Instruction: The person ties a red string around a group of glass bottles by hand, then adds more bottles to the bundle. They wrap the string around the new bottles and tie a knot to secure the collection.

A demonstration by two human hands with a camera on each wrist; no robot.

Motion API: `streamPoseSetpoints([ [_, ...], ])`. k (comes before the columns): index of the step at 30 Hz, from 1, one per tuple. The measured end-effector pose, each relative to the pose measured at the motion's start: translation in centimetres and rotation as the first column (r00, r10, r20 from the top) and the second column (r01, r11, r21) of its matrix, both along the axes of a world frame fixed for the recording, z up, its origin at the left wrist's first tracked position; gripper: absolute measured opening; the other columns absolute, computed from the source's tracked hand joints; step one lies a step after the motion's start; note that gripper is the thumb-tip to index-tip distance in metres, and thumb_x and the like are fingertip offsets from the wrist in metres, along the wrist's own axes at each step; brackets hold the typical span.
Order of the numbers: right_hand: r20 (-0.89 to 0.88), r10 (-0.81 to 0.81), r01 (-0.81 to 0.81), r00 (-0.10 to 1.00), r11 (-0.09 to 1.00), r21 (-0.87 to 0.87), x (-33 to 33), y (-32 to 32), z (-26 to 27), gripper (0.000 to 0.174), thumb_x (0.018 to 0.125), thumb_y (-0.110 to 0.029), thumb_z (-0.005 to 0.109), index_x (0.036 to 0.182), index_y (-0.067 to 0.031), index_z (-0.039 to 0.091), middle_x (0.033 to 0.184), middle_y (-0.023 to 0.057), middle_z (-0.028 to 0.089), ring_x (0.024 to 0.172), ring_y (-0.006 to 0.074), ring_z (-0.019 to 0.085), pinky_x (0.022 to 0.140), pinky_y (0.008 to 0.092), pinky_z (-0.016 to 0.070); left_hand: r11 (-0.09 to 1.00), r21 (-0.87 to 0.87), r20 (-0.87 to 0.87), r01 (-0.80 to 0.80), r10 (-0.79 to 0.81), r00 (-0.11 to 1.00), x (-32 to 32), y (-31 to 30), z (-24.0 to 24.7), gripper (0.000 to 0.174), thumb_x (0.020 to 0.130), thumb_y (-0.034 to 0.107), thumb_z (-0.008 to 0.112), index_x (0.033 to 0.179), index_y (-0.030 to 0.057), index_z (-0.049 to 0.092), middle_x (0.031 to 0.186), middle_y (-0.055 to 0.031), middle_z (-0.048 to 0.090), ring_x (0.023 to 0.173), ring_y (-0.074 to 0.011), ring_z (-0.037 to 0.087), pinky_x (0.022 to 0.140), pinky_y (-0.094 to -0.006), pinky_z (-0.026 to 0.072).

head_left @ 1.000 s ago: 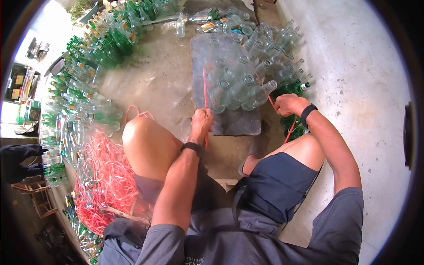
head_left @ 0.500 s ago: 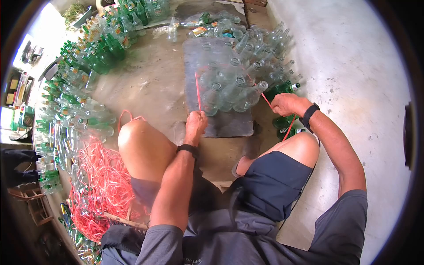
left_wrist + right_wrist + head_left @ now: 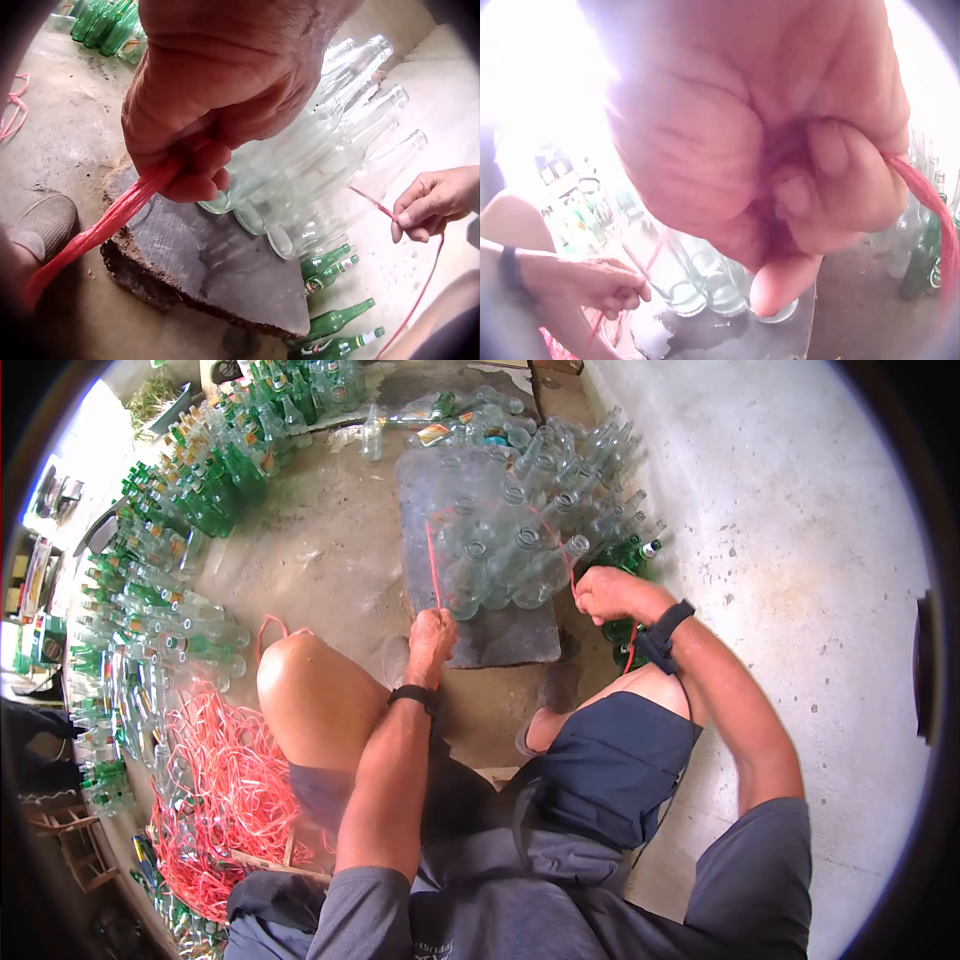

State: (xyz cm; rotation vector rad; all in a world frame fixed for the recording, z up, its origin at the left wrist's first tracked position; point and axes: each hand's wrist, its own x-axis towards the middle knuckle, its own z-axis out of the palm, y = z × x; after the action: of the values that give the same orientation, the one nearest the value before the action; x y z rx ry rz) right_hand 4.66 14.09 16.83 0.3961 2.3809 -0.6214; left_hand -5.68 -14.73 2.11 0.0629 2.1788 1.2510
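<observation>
A cluster of clear glass bottles (image 3: 490,575) stands on a dark stone slab (image 3: 505,643) in front of the person. Red plastic twine (image 3: 433,560) passes around the cluster, an end coming forward on each side. My left hand (image 3: 433,635) grips the twine at the near left of the bottles; in the left wrist view a flat red strand (image 3: 90,238) trails out of its curled fingers. At the near right, my right hand (image 3: 612,597) holds the other stretch, its fingers curled round the strand (image 3: 922,191) in the right wrist view.
Green and clear bottles (image 3: 215,490) line the floor at left. A tangled heap of red twine (image 3: 230,790) lies beside the left knee. Green bottles (image 3: 330,322) stand right of the slab, near the pale wall (image 3: 760,560). More clear bottles (image 3: 600,450) crowd behind.
The right hand has moved left, closer to the bottles, still holding the twine. The left hand keeps its grip near the slab's front left. The whole view has shifted slightly.
</observation>
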Motion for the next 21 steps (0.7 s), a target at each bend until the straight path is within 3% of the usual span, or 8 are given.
streamPoseSetpoints([
  [2, 0.061, -0.057, 0.047, 0.997, 0.988, 0.149, 0.2, -1.4, -1.5, 0.023, 0.083, -0.013, 0.06, 0.091, -0.0017, 0.078, 0.081, 0.0179, 0.077, 0.08, 0.0304, 0.076, 0.075, 0.0444, 0.0579, 1.0, 0.003, -0.014, 0.0, 0.0, 1.0, 0.2, -0.1, -0.1, 0.042, 0.105, 0.032, 0.048, 0.092, -0.0006, 0.071, 0.069, -0.0115, 0.069, 0.055, -0.0263, 0.068, 0.052, -0.0391, 0.0581],
  [5, 0.038, -0.126, 0.109, 0.991, 0.951, 0.29, 0.9, -3.7, -3.3, 0.028, 0.087, -0.017, 0.061, 0.107, -0.0071, 0.079, 0.109, 0.0197, 0.077, 0.108, 0.0393, 0.073, 0.095, 0.0481, 0.0562, 1.0, -0.017, -0.004, 0.009, -0.009, 1.0, -0.4, 0.0, -2.0, 0.039, 0.104, 0.03, 0.049, 0.09, 0.0003, 0.07, 0.073, -0.0149, 0.071, 0.062, -0.0303, 0.072, 0.06, -0.0402, 0.0596],
  [6, -0.031, -0.171, 0.171, 0.985, 0.923, 0.345, 1.3, -4.1, -4.2, 0.03, 0.089, -0.018, 0.061, 0.111, -0.0076, 0.079, 0.117, 0.0203, 0.075, 0.113, 0.0408, 0.071, 0.098, 0.0491, 0.055, 0.993, -0.059, -0.181, 0.101, -0.11, 0.977, -0.9, 0.0, -5.1, 0.037, 0.103, 0.029, 0.05, 0.089, 0.0006, 0.07, 0.076, -0.0174, 0.072, 0.069, -0.0322, 0.073, 0.065, -0.0405, 0.0601],
  [7, -0.034, -0.174, 0.175, 0.984, 0.923, 0.344, 1.4, -4.4, -4.8, 0.03, 0.089, -0.018, 0.061, 0.111, -0.0076, 0.079, 0.117, 0.0203, 0.075, 0.113, 0.0408, 0.071, 0.098, 0.0491, 0.055, 0.976, -0.115, -0.347, 0.182, -0.212, 0.914, -1.4, 0.1, -6.8, 0.035, 0.102, 0.028, 0.051, 0.089, 0.001, 0.07, 0.08, -0.0198, 0.074, 0.076, -0.034, 0.075, 0.07, -0.0408, 0.0607],
  [8, -0.031, -0.217, 0.216, 0.976, 0.921, 0.326, 1.7, -4.7, -5.3, 0.031, 0.09, -0.019, 0.061, 0.113, -0.0071, 0.078, 0.12, 0.0213, 0.074, 0.116, 0.042, 0.069, 0.099, 0.0499, 0.0541, 0.975, -0.117, -0.346, 0.187, -0.216, 0.913, -1.4, 0.1, -6.8, 0.035, 0.102, 0.028, 0.051, 0.089, 0.001, 0.07, 0.08, -0.0198, 0.074, 0.076, -0.034, 0.075, 0.07, -0.0408, 0.0607],
  [10, -0.029, -0.26, 0.256, 0.965, 0.917, 0.307, 2.3, -5.1, -6.5, 0.032, 0.091, -0.02, 0.06, 0.114, -0.0066, 0.077, 0.124, 0.0224, 0.072, 0.119, 0.0432, 0.067, 0.101, 0.0508, 0.0533, 0.973, -0.147, -0.359, 0.179, -0.221, 0.907, -1.3, 0.2, -6.1, 0.035, 0.102, 0.028, 0.052, 0.093, 0.0004, 0.07, 0.09, -0.0247, 0.074, 0.092, -0.0417, 0.073, 0.078, -0.0469, 0.0591],
  [16, -0.182, -0.373, 0.412, 0.91, 0.863, 0.291, 3.9, -5.5, -11.1, 0.029, 0.092, -0.021, 0.058, 0.109, -0.005, 0.076, 0.117, 0.0254, 0.073, 0.113, 0.0462, 0.068, 0.097, 0.0526, 0.0541, 0.98, -0.191, -0.354, 0.049, -0.116, 0.928, -0.5, 0.4, -2.6, 0.038, 0.103, 0.032, 0.051, 0.096, -0.0005, 0.07, 0.1, -0.0307, 0.071, 0.101, -0.0529, 0.066, 0.086, -0.0581, 0.0528],
  [21, -0.229, -0.417, 0.465, 0.88, 0.855, 0.23, 4.3, -5.7, -12.8, 0.03, 0.095, -0.028, 0.056, 0.111, -0.0108, 0.075, 0.115, 0.0234, 0.073, 0.111, 0.0479, 0.067, 0.096, 0.0555, 0.0534, 0.982, -0.19, -0.32, -0.016, -0.046, 0.946, -0.9, 0.6, -2.7, 0.041, 0.103, 0.033, 0.05, 0.097, -0.0011, 0.071, 0.1, -0.0322, 0.07, 0.101, -0.0531, 0.066, 0.089, -0.0579, 0.0524],
])
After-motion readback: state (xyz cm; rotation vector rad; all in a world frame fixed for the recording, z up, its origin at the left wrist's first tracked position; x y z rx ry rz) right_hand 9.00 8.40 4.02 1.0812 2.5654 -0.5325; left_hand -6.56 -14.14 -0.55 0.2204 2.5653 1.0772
